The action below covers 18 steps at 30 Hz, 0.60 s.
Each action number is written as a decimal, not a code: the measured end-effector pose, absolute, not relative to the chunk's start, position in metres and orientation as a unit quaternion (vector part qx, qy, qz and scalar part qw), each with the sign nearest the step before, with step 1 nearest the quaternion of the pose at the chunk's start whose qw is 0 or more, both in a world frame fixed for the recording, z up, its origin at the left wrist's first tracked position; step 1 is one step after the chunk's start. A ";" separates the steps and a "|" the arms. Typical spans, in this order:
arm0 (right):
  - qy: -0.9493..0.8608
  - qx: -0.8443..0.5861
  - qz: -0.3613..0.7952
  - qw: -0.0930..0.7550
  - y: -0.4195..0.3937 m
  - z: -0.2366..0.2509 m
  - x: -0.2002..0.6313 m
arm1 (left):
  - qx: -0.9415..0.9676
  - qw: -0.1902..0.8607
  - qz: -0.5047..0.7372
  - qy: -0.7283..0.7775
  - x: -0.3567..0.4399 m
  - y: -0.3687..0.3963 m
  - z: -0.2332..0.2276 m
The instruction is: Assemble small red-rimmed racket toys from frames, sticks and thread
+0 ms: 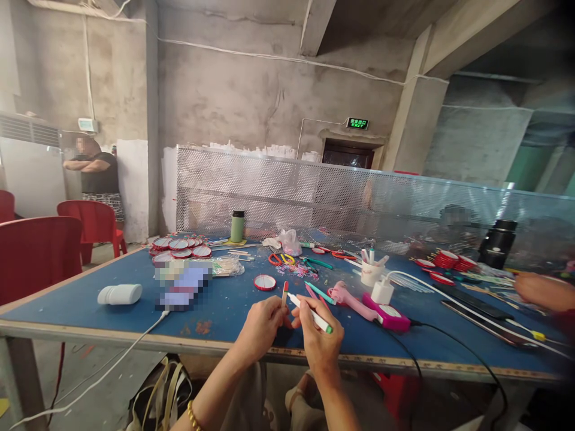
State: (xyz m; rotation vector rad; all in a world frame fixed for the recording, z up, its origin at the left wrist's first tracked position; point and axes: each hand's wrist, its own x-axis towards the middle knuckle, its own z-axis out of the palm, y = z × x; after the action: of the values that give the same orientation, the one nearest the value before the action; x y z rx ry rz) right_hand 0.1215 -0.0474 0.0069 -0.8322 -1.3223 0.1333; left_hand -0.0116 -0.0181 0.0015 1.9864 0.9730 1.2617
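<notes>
My left hand (262,323) is closed on a small flat wooden stick (284,294), held upright, with red and green colour at its top. In my right hand (324,342) is a white marker pen (320,322) with a green end. The pen slants up to the left, its tip close beside the stick; whether they touch I cannot tell. Just beyond my hands lies a round red-rimmed disc (265,282) with a pale face. To the right of the pen, a teal pen (320,292) and a pink glue gun (353,302) rest on the blue table (215,332).
A magenta power strip (390,314) with cables lies at right, near a white cup of pens (372,272). Stacked red-rimmed discs (179,246), a phone (186,287) and a white bottle (120,294) are at left. Another person's hand (541,291) is far right. A perforated metal screen (269,191) stands behind.
</notes>
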 end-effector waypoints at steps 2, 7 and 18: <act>-0.594 -0.373 0.063 0.710 -0.047 0.006 0.122 | 0.746 0.294 0.472 0.366 -0.012 -0.018 0.002; -0.593 -0.376 0.074 0.708 -0.045 0.005 0.122 | 0.745 0.305 0.470 0.361 -0.012 -0.019 0.003; -0.598 -0.360 0.074 0.712 -0.047 0.003 0.123 | 0.741 0.301 0.470 0.373 -0.012 -0.020 0.003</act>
State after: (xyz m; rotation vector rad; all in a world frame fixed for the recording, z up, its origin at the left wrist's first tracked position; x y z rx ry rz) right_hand 0.1227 -0.0472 0.0030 -0.7978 -1.3257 0.1636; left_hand -0.0119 -0.0201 0.0035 1.9660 0.9900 1.2458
